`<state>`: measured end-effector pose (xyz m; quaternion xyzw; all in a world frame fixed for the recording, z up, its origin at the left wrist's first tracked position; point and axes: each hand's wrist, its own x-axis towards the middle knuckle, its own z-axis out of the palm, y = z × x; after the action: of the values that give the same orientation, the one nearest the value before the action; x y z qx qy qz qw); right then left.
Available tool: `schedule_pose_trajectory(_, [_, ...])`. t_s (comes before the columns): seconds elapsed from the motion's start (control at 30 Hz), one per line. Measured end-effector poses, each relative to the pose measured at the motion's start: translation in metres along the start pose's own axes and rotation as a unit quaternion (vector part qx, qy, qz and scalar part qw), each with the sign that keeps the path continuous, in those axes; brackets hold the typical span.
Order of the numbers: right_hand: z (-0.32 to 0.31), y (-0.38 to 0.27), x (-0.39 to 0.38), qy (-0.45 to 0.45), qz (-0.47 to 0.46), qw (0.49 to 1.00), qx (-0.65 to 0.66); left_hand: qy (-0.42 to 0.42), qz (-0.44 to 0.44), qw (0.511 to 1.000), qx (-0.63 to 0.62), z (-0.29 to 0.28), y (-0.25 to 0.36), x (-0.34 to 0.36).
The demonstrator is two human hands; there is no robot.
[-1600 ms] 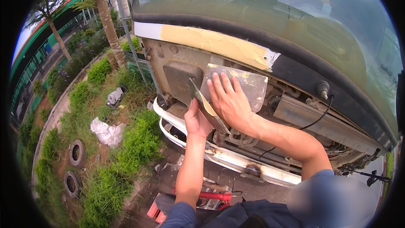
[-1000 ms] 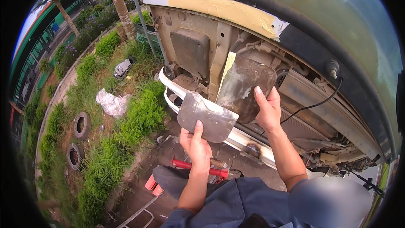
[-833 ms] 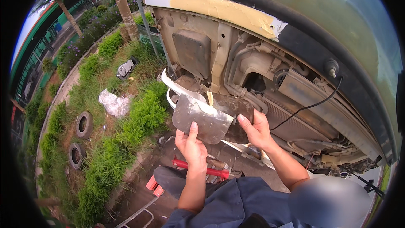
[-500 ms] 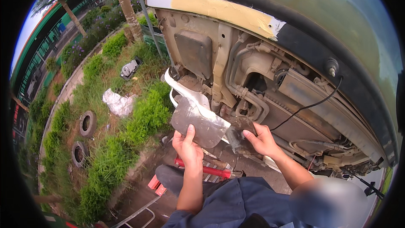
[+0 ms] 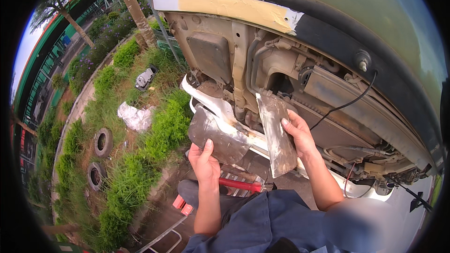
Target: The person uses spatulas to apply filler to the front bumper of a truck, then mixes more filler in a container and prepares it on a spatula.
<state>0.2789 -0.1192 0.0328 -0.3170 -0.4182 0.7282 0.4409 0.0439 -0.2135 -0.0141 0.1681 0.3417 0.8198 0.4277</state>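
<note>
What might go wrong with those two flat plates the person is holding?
The left hand grips the left plate by one edge, so it might slip and fall. The right hand holds the tilted right plate close by; the two could bump, perhaps scuffing an edge. Lower down, a red cylinder shows near the person's leg, so a foot might catch on it.

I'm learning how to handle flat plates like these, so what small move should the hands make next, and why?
I'd probably draw the left plate lightly across the right plate: the right one shows pale smears, the plates are apart, and the left hand and right hand leave their facing edges free.
</note>
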Motion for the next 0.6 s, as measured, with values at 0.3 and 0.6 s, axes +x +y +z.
schedule_pose_trajectory(0.3, [-0.031, 0.053, -0.007, -0.276, 0.375, 0.775, 0.426, -0.078, 0.016, 0.995, 0.066, 0.011, 0.010, 0.017])
schedule_pose_trajectory(0.6, [-0.030, 0.121, -0.007, -0.252, 0.343, 0.833, 0.352, -0.122, 0.034, 0.975, 0.181, 0.023, -0.009, -0.032])
